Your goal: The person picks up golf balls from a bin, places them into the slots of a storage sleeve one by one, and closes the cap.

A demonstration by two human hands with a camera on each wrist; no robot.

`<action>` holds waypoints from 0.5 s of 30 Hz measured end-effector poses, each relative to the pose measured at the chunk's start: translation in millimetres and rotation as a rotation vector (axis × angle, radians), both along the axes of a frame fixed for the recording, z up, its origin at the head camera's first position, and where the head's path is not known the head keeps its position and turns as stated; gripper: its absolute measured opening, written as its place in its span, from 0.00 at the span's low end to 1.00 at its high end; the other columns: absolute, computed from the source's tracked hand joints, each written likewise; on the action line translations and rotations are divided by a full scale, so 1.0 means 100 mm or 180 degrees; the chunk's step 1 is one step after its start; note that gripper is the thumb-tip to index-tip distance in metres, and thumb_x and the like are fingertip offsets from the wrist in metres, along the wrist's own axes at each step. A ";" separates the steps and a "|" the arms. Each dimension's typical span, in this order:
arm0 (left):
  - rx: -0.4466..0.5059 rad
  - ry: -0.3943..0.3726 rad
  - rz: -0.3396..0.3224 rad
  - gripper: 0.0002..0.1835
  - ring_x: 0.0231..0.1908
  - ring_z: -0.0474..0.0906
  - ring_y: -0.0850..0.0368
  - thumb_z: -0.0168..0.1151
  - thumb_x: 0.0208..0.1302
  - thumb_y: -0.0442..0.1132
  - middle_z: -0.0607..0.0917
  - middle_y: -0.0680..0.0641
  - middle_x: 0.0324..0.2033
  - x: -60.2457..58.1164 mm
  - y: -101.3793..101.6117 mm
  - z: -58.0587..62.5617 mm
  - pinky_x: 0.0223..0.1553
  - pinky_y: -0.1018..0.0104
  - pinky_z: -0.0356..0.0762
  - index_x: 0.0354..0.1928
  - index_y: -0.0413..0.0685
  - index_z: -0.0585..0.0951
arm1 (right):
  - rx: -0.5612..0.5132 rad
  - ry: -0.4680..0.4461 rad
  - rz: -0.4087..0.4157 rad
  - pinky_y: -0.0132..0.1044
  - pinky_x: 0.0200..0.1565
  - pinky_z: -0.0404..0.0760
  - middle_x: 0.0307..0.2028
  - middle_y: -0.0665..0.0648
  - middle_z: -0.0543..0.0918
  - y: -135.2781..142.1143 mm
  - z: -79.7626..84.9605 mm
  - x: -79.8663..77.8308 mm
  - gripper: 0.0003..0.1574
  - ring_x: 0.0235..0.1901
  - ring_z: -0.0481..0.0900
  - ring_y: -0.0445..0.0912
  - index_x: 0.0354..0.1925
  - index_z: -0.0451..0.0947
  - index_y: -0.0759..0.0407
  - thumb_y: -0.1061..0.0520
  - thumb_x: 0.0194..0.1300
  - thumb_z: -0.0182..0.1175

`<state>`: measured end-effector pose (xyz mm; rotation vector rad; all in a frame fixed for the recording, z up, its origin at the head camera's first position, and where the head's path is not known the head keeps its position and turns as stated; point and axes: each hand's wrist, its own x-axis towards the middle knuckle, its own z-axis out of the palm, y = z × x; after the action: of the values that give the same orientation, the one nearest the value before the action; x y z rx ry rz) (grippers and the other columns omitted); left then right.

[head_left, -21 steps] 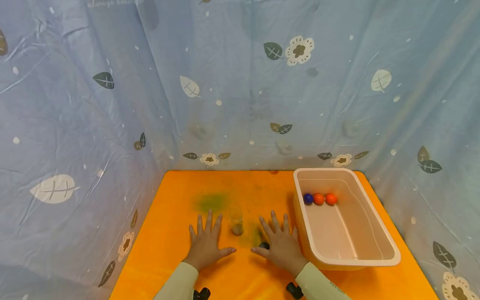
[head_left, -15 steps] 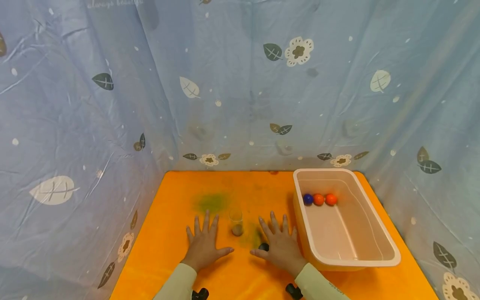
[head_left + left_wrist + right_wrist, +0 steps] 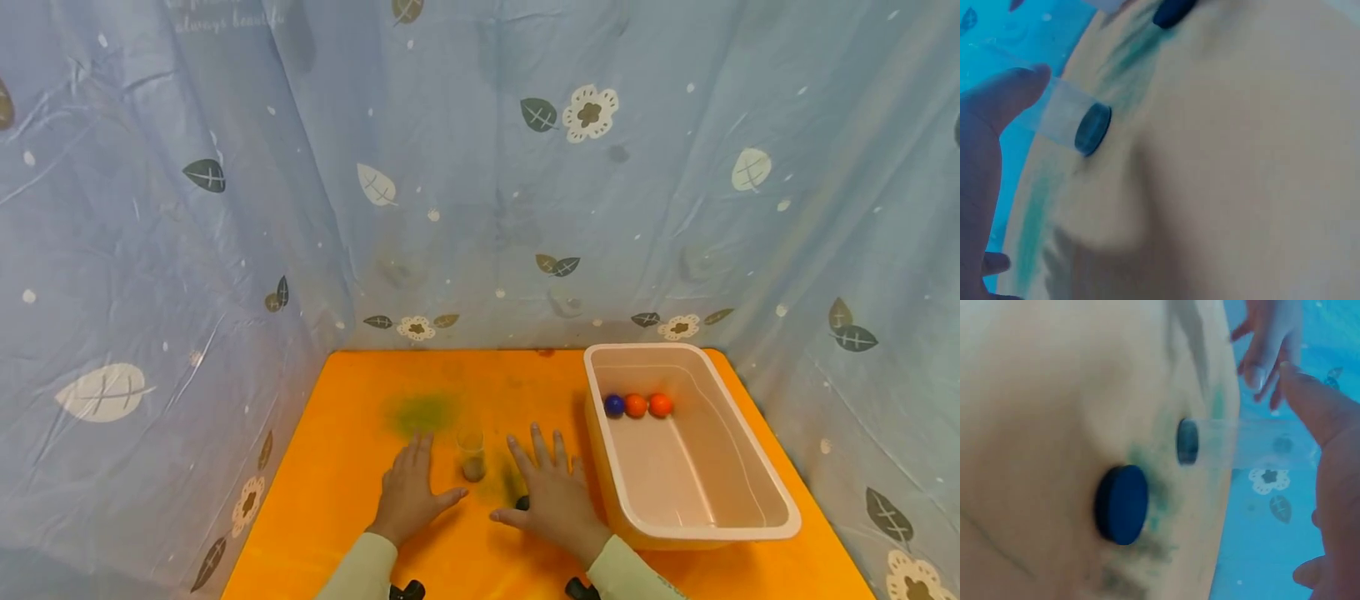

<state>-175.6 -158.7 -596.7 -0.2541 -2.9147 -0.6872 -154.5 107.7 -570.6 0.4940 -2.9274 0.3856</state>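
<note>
Orange tabletop (image 3: 322, 492) bears a clear container (image 3: 472, 460) between left hand (image 3: 411, 493) and right hand (image 3: 557, 497).

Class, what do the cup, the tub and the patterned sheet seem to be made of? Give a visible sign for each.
Cup: clear and smooth, glass or plastic, can't tell which; print behind shows through.
Tub: probably moulded plastic, slightly glossy; rounded corners, light streak on its floor.
Patterned sheet: perhaps thin plastic or coated cloth, slightly shiny; creases catch highlights.
</note>
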 end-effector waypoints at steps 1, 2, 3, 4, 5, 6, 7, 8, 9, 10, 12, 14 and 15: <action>0.0136 -0.0070 -0.0001 0.59 0.65 0.58 0.35 0.65 0.44 0.74 0.57 0.42 0.71 0.00 0.01 -0.01 0.50 0.27 0.60 0.73 0.50 0.56 | -0.0023 0.0040 0.0022 0.71 0.52 0.61 0.74 0.58 0.43 -0.01 0.02 0.01 0.71 0.69 0.44 0.68 0.75 0.44 0.34 0.07 0.37 0.42; 0.0245 -0.0155 0.0016 0.59 0.65 0.59 0.37 0.65 0.44 0.73 0.57 0.42 0.71 -0.01 0.03 -0.01 0.50 0.28 0.61 0.73 0.50 0.56 | -0.0042 0.0077 0.0045 0.70 0.52 0.62 0.74 0.58 0.43 -0.02 0.05 0.02 0.71 0.69 0.45 0.68 0.75 0.43 0.33 0.07 0.37 0.42; 0.0348 -0.0229 0.0035 0.59 0.65 0.59 0.38 0.65 0.45 0.73 0.57 0.43 0.71 -0.02 0.05 -0.02 0.51 0.30 0.62 0.73 0.50 0.55 | -0.0050 0.0125 0.0065 0.69 0.52 0.63 0.74 0.58 0.44 -0.03 0.08 0.02 0.71 0.68 0.46 0.67 0.75 0.42 0.33 0.07 0.37 0.42; 0.0469 -0.0320 0.0059 0.59 0.65 0.58 0.38 0.65 0.45 0.73 0.57 0.44 0.71 -0.02 0.06 -0.03 0.52 0.30 0.62 0.73 0.51 0.55 | -0.0092 0.0172 0.0086 0.68 0.52 0.64 0.74 0.58 0.44 -0.04 0.11 0.03 0.71 0.68 0.47 0.67 0.75 0.43 0.34 0.08 0.37 0.43; 0.0588 -0.0414 0.0076 0.59 0.66 0.57 0.39 0.65 0.45 0.73 0.57 0.45 0.71 -0.03 0.09 -0.03 0.52 0.30 0.61 0.74 0.51 0.54 | -0.0108 0.0215 0.0108 0.67 0.52 0.65 0.74 0.58 0.44 -0.04 0.14 0.04 0.71 0.68 0.48 0.67 0.75 0.42 0.34 0.08 0.37 0.43; 0.0727 -0.0510 0.0082 0.59 0.66 0.57 0.39 0.66 0.45 0.72 0.57 0.45 0.71 -0.03 0.11 -0.03 0.53 0.31 0.60 0.74 0.51 0.53 | -0.0128 0.0240 0.0124 0.67 0.52 0.66 0.74 0.58 0.44 -0.05 0.17 0.05 0.71 0.68 0.49 0.66 0.75 0.42 0.34 0.08 0.37 0.44; 0.0835 -0.0589 0.0077 0.59 0.67 0.56 0.40 0.65 0.46 0.72 0.56 0.46 0.71 -0.03 0.13 -0.04 0.53 0.31 0.60 0.74 0.52 0.53 | -0.0161 0.0264 0.0134 0.66 0.52 0.66 0.74 0.57 0.43 -0.06 0.20 0.06 0.71 0.68 0.50 0.65 0.75 0.42 0.34 0.08 0.38 0.45; 0.0937 -0.0666 0.0070 0.59 0.67 0.55 0.40 0.65 0.45 0.73 0.56 0.46 0.71 -0.04 0.16 -0.03 0.54 0.31 0.60 0.74 0.52 0.52 | -0.0189 0.0307 0.0148 0.65 0.52 0.67 0.74 0.57 0.44 -0.06 0.23 0.06 0.71 0.68 0.51 0.64 0.75 0.42 0.34 0.08 0.38 0.46; 0.1046 -0.0715 0.0048 0.59 0.67 0.55 0.41 0.65 0.45 0.73 0.56 0.47 0.71 -0.05 0.19 -0.04 0.55 0.32 0.59 0.74 0.53 0.52 | -0.0240 0.0352 0.0163 0.65 0.51 0.68 0.74 0.57 0.44 -0.07 0.26 0.07 0.71 0.67 0.52 0.64 0.75 0.42 0.34 0.09 0.38 0.47; 0.1153 -0.0766 0.0023 0.60 0.67 0.54 0.42 0.65 0.45 0.73 0.56 0.48 0.71 -0.06 0.22 -0.05 0.55 0.32 0.59 0.74 0.54 0.52 | -0.0299 0.0394 0.0186 0.65 0.50 0.68 0.74 0.56 0.45 -0.07 0.30 0.07 0.71 0.67 0.53 0.63 0.75 0.42 0.34 0.09 0.38 0.48; 0.1349 -0.0788 -0.0080 0.59 0.68 0.54 0.42 0.65 0.45 0.73 0.56 0.48 0.71 -0.11 0.27 -0.07 0.56 0.34 0.60 0.75 0.56 0.51 | -0.0432 0.0456 0.0234 0.64 0.49 0.70 0.74 0.56 0.45 -0.07 0.38 0.09 0.70 0.67 0.55 0.61 0.75 0.42 0.34 0.11 0.40 0.51; 0.1552 -0.0773 -0.0171 0.58 0.67 0.55 0.43 0.66 0.45 0.72 0.57 0.48 0.70 -0.15 0.32 -0.08 0.56 0.36 0.61 0.75 0.60 0.50 | -0.0674 0.0503 0.0315 0.64 0.48 0.70 0.74 0.55 0.46 -0.07 0.49 0.10 0.70 0.66 0.56 0.59 0.75 0.43 0.36 0.14 0.41 0.56; 0.1662 -0.0756 -0.0220 0.57 0.67 0.56 0.43 0.67 0.46 0.70 0.57 0.47 0.70 -0.18 0.34 -0.10 0.55 0.36 0.63 0.74 0.62 0.50 | -0.0801 0.0494 0.0354 0.64 0.49 0.70 0.74 0.55 0.46 -0.06 0.55 0.10 0.69 0.66 0.57 0.59 0.75 0.43 0.37 0.16 0.42 0.58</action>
<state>-193.4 -124.5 -606.2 -0.2235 -2.8066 -1.5418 -144.5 101.9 -515.3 0.6200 -2.6604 0.6862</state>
